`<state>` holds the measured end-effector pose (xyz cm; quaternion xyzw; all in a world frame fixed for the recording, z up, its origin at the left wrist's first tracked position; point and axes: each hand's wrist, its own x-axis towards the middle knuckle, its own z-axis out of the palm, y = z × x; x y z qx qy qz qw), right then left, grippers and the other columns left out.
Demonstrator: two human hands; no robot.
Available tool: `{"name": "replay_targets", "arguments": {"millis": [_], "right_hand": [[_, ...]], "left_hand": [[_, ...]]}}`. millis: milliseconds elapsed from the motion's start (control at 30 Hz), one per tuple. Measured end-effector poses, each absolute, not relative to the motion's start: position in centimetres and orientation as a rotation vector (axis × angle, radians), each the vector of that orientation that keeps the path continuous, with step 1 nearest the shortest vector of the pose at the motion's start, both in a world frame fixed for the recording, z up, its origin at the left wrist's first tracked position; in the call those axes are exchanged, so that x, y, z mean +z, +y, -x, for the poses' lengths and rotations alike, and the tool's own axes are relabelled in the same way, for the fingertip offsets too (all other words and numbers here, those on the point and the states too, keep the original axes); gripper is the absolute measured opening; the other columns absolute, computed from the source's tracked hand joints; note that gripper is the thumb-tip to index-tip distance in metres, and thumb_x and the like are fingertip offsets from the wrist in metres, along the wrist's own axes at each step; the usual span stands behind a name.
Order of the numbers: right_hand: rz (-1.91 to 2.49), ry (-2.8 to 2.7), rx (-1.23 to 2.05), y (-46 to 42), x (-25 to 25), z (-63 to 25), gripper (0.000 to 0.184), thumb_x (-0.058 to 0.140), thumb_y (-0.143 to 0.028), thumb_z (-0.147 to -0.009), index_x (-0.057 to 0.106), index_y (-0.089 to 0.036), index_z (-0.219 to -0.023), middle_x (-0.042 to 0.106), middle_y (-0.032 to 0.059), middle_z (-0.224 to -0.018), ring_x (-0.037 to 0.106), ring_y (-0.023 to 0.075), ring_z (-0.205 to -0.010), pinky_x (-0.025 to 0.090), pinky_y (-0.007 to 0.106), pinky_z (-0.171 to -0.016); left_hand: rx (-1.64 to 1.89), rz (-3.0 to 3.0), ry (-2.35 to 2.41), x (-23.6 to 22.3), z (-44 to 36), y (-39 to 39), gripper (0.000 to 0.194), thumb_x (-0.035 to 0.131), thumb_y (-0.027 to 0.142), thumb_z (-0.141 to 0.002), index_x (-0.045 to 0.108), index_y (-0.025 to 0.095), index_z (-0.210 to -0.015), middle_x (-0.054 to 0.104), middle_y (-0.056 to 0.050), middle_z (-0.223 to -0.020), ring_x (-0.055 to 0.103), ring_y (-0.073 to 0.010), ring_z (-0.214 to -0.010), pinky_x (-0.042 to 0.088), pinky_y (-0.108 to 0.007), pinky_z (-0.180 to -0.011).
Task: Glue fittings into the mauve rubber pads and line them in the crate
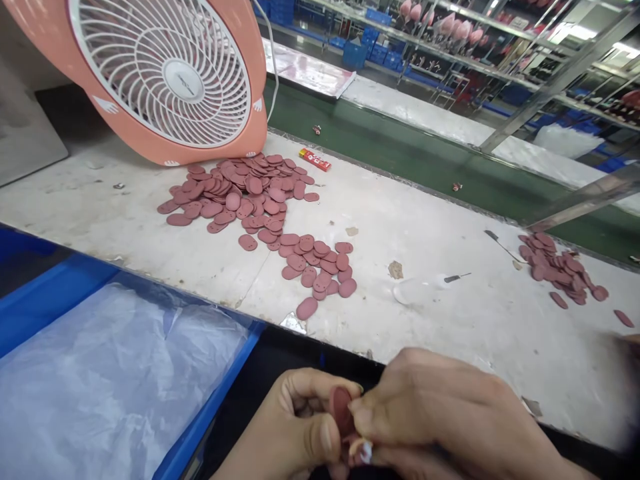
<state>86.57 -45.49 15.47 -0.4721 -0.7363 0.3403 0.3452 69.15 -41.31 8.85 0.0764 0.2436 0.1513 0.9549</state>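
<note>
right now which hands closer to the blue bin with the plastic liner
Left. The left hand sits just right of the rim of the blue bin, while the right hand is farther off, on the far side of the left hand.

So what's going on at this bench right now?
A person is pinching a pink oval piece between their left hand and right hand, beside a blue bin lined with clear plastic. More pink ovals lie in loose piles on the white bench, with a pink fan just behind them.
</note>
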Motion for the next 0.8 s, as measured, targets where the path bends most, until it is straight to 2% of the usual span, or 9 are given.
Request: {"name": "replay_targets", "arguments": {"millis": [200,433,667,733,800], "right_hand": [[1.383,-1.846,0.971,-44.6,16.0,-86.4,0.012,0.067,-0.009,-0.087,0.067,-0.017,-0.096,0.073,0.0013,-0.082,0.066,0.0100,-0.075,0.053,0.019,-0.072],[1.384,-1.833,1.007,-44.7,15.6,-86.6,0.010,0.065,-0.008,-0.087,0.067,-0.015,-0.095,0.073,0.0020,-0.082,0.064,0.0104,-0.074,0.052,0.021,-0.069],[1.375,-1.850,1.006,-44.7,15.7,-86.5,0.013,0.066,-0.009,-0.088,0.066,-0.015,-0.099,0.073,0.0008,-0.087,0.064,0.0094,-0.078,0.052,0.021,-0.073],[1.355,-1.870,0.978,-44.7,15.7,-86.6,0.016,0.067,-0.010,-0.087,0.065,-0.016,-0.101,0.072,0.0001,-0.087,0.064,0.0088,-0.080,0.051,0.020,-0.074],[1.315,-1.887,0.914,-44.7,15.6,-86.8,0.029,0.073,-0.015,-0.085,0.062,-0.016,-0.112,0.072,-0.0001,-0.095,0.065,0.0092,-0.087,0.051,0.020,-0.081]], "left_hand": [[0.344,-0.121,0.597,8.4,-69.5,-41.6,0.036,0.090,0.040,-0.054,0.079,0.017,-0.078,0.065,0.003,-0.060,0.055,-0.0030,-0.053,0.043,-0.010,-0.048],[0.394,-0.101,0.637,8.2,-69.5,-42.2,0.028,0.091,0.034,-0.057,0.079,0.017,-0.076,0.067,0.002,-0.063,0.060,-0.0039,-0.057,0.046,-0.010,-0.053],[0.417,-0.118,0.616,8.3,-69.6,-42.0,0.027,0.090,0.034,-0.058,0.078,0.016,-0.074,0.066,0.002,-0.063,0.058,-0.0040,-0.055,0.048,-0.010,-0.047],[0.417,-0.122,0.580,8.1,-69.5,-42.0,0.026,0.089,0.034,-0.060,0.077,0.015,-0.074,0.066,0.002,-0.064,0.059,-0.0046,-0.056,0.048,-0.009,-0.046],[0.417,-0.105,0.543,7.7,-69.3,-41.9,0.023,0.088,0.033,-0.063,0.077,0.017,-0.075,0.068,0.002,-0.067,0.062,-0.0056,-0.059,0.050,-0.010,-0.046]]}}
